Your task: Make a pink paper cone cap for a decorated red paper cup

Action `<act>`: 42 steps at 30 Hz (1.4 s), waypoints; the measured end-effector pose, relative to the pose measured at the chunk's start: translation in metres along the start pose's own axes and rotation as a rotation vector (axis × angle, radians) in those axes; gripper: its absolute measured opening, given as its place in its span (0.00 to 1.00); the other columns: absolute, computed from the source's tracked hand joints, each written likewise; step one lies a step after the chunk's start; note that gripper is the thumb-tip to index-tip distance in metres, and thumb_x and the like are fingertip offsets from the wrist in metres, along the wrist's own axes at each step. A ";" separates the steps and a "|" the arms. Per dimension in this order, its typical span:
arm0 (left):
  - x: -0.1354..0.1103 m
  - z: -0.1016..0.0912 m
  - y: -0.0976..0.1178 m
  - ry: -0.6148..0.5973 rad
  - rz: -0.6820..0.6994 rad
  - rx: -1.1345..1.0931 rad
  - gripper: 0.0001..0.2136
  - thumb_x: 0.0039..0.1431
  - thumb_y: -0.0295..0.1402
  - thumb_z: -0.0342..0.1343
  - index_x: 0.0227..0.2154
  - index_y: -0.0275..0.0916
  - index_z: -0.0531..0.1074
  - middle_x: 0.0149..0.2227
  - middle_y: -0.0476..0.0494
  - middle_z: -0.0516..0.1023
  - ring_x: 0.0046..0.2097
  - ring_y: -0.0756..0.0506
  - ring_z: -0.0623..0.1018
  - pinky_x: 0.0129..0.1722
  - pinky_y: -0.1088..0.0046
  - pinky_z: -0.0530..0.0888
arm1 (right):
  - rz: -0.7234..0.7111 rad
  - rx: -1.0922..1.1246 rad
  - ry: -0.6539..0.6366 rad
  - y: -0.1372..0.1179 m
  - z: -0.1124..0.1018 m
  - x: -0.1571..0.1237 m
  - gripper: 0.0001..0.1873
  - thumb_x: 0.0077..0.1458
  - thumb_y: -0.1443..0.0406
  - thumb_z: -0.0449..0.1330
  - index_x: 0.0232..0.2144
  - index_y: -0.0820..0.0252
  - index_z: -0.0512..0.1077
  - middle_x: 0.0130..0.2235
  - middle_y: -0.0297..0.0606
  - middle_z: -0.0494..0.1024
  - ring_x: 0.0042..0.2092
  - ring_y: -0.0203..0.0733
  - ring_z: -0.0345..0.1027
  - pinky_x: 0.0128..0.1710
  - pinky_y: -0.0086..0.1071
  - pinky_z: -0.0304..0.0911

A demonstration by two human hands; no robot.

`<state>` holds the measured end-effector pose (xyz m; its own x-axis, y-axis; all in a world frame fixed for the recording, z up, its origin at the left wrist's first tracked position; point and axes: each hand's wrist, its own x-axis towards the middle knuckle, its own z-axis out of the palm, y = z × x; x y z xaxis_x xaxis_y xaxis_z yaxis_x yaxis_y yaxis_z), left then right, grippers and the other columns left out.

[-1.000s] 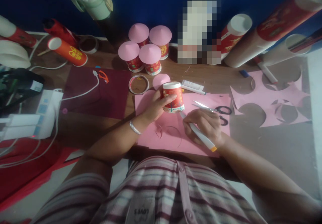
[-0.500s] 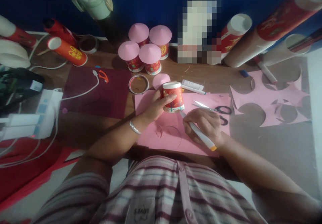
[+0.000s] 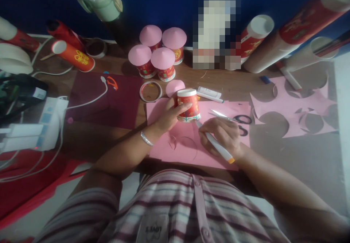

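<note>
A red patterned paper cup (image 3: 188, 105) stands upside down on a pink paper sheet (image 3: 177, 146). My left hand (image 3: 171, 114) is wrapped round its left side and holds it down. My right hand (image 3: 221, 135) grips a white pen (image 3: 217, 146) with an orange end; the pen's tip touches the sheet at the cup's lower right rim. A drawn circle outline (image 3: 186, 146) shows on the sheet near my hands. Scissors (image 3: 235, 121) lie on the sheet just beyond my right hand.
Several cups capped with pink cones (image 3: 158, 51) stand at the back. A tape roll (image 3: 150, 91), a pink disc (image 3: 175, 87) and a white marker (image 3: 209, 93) lie nearby. Cut-out pink paper (image 3: 295, 108) is at right. A power strip with cables (image 3: 41, 122) sits at left.
</note>
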<state>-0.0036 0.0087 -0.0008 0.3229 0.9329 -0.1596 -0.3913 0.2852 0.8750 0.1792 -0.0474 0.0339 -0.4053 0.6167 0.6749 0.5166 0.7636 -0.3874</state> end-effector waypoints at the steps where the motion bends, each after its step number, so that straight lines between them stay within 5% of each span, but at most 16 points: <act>1: 0.000 0.000 0.000 0.000 0.001 -0.009 0.15 0.55 0.39 0.66 0.42 0.39 0.73 0.40 0.45 0.81 0.42 0.46 0.81 0.42 0.71 0.77 | -0.001 0.000 -0.001 0.000 0.000 0.000 0.09 0.56 0.75 0.59 0.35 0.56 0.67 0.25 0.30 0.74 0.25 0.36 0.70 0.26 0.31 0.68; 14: 0.000 0.002 0.002 -0.010 -0.004 -0.024 0.14 0.55 0.39 0.66 0.42 0.40 0.75 0.34 0.48 0.78 0.36 0.48 0.79 0.40 0.71 0.78 | -0.050 0.073 0.006 -0.002 -0.004 0.001 0.11 0.52 0.76 0.62 0.36 0.60 0.68 0.26 0.35 0.75 0.27 0.40 0.73 0.27 0.34 0.71; 25: -0.001 0.000 0.002 -0.013 -0.003 0.012 0.14 0.56 0.40 0.65 0.43 0.40 0.76 0.36 0.46 0.80 0.43 0.44 0.82 0.40 0.69 0.78 | -0.046 0.064 -0.012 -0.002 -0.003 0.001 0.10 0.55 0.74 0.60 0.36 0.56 0.68 0.26 0.31 0.75 0.26 0.37 0.72 0.27 0.32 0.72; 29: 0.000 0.000 0.001 -0.003 0.005 -0.008 0.16 0.56 0.39 0.65 0.46 0.41 0.75 0.44 0.43 0.81 0.49 0.42 0.81 0.46 0.66 0.78 | -0.051 0.063 -0.001 -0.001 -0.004 0.000 0.09 0.55 0.74 0.61 0.37 0.57 0.69 0.27 0.32 0.75 0.27 0.38 0.73 0.27 0.33 0.73; 34: 0.002 -0.004 -0.001 -0.025 -0.006 -0.087 0.19 0.57 0.38 0.63 0.51 0.42 0.74 0.54 0.40 0.78 0.57 0.40 0.77 0.55 0.61 0.75 | -0.064 0.123 0.004 -0.002 -0.004 0.000 0.07 0.56 0.71 0.62 0.37 0.56 0.70 0.28 0.31 0.76 0.28 0.37 0.73 0.41 0.40 0.80; 42: 0.000 -0.003 0.001 -0.050 -0.031 -0.107 0.21 0.56 0.40 0.64 0.53 0.41 0.74 0.53 0.39 0.79 0.52 0.41 0.79 0.49 0.65 0.77 | -0.093 0.179 -0.031 -0.003 0.001 -0.002 0.07 0.57 0.72 0.63 0.37 0.59 0.70 0.29 0.32 0.75 0.28 0.36 0.71 0.47 0.45 0.81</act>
<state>-0.0061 0.0093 -0.0015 0.3782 0.9118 -0.1603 -0.4694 0.3381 0.8156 0.1772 -0.0510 0.0330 -0.4697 0.5457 0.6940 0.3348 0.8375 -0.4319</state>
